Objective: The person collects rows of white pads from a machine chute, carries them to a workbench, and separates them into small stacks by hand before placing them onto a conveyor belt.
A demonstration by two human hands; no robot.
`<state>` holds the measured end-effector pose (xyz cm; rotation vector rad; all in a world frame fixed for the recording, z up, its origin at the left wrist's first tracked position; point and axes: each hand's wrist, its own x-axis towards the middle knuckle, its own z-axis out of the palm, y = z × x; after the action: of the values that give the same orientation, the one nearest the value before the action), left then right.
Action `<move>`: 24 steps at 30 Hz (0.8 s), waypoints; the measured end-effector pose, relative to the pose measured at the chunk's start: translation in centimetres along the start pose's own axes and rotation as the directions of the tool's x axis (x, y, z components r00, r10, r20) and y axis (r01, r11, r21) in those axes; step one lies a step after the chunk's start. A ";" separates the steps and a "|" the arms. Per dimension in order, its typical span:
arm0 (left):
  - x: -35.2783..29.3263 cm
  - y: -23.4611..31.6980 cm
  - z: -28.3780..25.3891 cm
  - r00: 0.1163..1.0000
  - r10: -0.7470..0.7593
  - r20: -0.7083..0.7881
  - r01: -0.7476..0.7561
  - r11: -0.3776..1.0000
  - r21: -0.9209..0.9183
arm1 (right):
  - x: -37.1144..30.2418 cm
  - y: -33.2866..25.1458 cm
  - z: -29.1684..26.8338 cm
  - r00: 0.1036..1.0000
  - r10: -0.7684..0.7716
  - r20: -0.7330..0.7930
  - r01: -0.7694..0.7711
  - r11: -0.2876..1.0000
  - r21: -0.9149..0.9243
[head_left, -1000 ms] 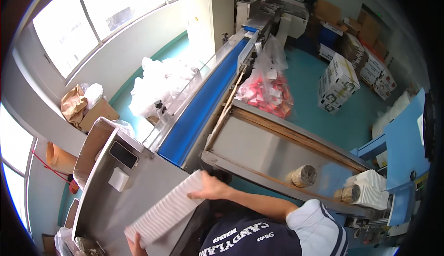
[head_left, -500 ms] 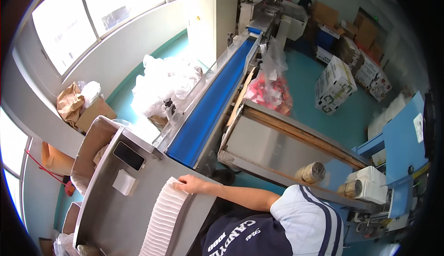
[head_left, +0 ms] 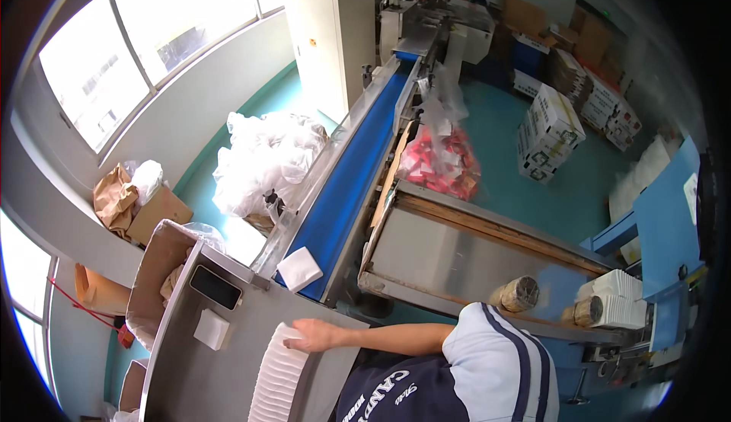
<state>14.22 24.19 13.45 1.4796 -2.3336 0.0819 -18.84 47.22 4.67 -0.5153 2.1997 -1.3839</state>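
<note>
A long row of white folded paper napkins (head_left: 276, 376) stands on edge on the grey metal table, running toward the lower edge of the picture. My right hand (head_left: 314, 336) is at its far right end, with the fingers curled over the end napkins. A small white square napkin stack (head_left: 212, 329) lies apart on the table, left of the row. On the near end of the blue conveyor belt (head_left: 339, 193) sits another white napkin stack (head_left: 300, 269), just beyond my right hand. My left hand is not in view.
A black phone (head_left: 215, 287) lies near the metal table's (head_left: 179, 372) left edge, beside a lined bin (head_left: 156, 285). Right of the belt are a metal-topped bench (head_left: 442, 258) and a bag of red-and-white pieces (head_left: 442, 163). White plastic bags (head_left: 266, 159) are heaped left of the belt.
A white napkin stack has come into sight at the near end of the belt. The view has shifted slightly; my right hand stays at the end of the napkin row.
</note>
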 end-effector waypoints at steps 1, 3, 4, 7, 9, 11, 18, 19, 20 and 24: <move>0.1 0.2 -0.1 0.997 -0.043 0.066 0.041 0.999 0.032 | 0.1 -0.2 0.4 0.998 -0.033 0.052 0.035 0.999 -0.032; 0.1 -0.5 1.0 1.000 0.023 -0.019 -0.024 0.999 -0.023 | 0.2 -1.0 -0.5 0.966 0.154 0.208 -0.200 0.953 0.226; 0.2 -0.6 1.4 0.991 0.085 -0.106 -0.093 0.993 -0.077 | 0.1 -1.5 -1.4 0.875 0.280 0.394 -0.443 0.792 0.420; 0.3 -0.5 1.3 0.992 0.065 -0.105 -0.069 0.997 -0.041 | -0.9 -0.9 -3.5 0.887 0.214 0.409 -0.354 0.885 0.304; 0.7 -0.2 1.8 0.988 0.094 -0.123 -0.098 0.995 -0.029 | -0.5 1.9 -3.9 0.930 0.207 0.304 -0.317 0.869 0.379; 0.7 -1.4 3.0 0.983 0.103 -0.149 -0.105 0.994 -0.005 | 0.6 3.3 -3.2 0.964 0.248 0.098 -0.258 0.769 0.585; 0.5 -2.8 6.3 0.973 0.148 -0.177 -0.128 0.984 0.121 | 0.1 -1.7 0.0 0.997 0.047 0.053 -0.047 0.999 0.005; 0.4 -2.9 6.5 0.975 0.139 -0.176 -0.126 0.989 0.082 | 0.1 -2.0 0.2 0.994 0.070 0.088 -0.078 0.992 0.099; 0.5 -3.1 6.8 0.975 0.136 -0.174 -0.123 0.989 0.085 | 0.2 -1.9 -0.2 0.993 0.071 0.093 -0.080 0.992 0.099; 0.7 -3.1 7.2 0.992 0.044 -0.119 -0.046 0.999 -0.018 | -0.1 -0.6 -3.5 0.828 0.293 0.478 -0.540 0.648 0.538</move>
<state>14.68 20.41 6.58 1.3741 -2.2661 0.1533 -20.78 49.53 6.55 0.0368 1.2845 -1.5219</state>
